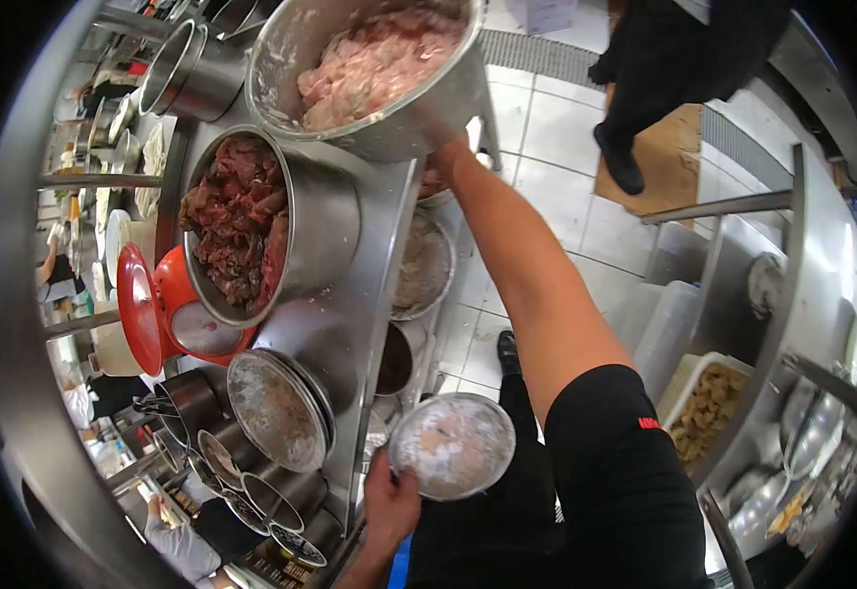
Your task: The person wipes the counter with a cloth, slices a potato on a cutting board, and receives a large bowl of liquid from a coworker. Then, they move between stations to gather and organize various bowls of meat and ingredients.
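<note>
My left hand (392,498) grips the edge of a round metal lid (453,447), thumb on top; pale smears cover its face. My right arm stretches away from me, and my right hand (451,154) is mostly hidden behind a large metal pot (399,123) of pale raw meat (384,64); its fingers do not show. Beside that pot, a second metal pot (325,221) holds dark red raw meat (242,221). Stacked metal lids (276,412) lie on the steel counter (350,314). Below its edge, another round container with a pale, smeared top (423,265) shows near my right forearm.
A red container (188,304) and several dark pots (266,491) stand along the counter's left. Someone in dark trousers (644,88) stands on cardboard (664,157) ahead. At right, a white tub (674,393) of pale brown pieces sits by a steel rack (732,211).
</note>
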`<state>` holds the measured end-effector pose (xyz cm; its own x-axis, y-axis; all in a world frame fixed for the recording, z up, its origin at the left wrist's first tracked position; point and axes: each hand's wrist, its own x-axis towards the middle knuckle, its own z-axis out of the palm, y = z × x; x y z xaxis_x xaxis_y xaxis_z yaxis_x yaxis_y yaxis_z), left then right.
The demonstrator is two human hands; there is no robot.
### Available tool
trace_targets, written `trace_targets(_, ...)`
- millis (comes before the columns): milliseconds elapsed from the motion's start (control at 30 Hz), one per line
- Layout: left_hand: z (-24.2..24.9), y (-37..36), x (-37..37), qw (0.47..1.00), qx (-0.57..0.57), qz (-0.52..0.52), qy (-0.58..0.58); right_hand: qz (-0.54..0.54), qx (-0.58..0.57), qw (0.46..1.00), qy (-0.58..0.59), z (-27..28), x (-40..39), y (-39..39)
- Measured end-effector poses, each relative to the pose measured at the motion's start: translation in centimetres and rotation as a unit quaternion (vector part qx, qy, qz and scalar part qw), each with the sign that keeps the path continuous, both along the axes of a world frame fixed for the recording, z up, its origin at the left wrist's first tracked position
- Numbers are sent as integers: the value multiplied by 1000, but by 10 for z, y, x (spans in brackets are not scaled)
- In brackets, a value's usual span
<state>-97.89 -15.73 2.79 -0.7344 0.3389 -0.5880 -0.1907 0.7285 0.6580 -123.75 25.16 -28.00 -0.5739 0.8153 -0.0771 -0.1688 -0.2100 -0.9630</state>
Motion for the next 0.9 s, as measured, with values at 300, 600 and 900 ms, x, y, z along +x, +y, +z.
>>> trace_targets(300,-60,-13,-3,986,-113,-125,-15,192,390,729,-529,49,-7,-36)
trace_targets(600,-153,97,-40,981,-11,29,-193,256,169,855,-419,-2,-23,-10)
trace_targets(900,-216,188,-78,900,200,159,-354,530,78,814,-223,147,131,27)
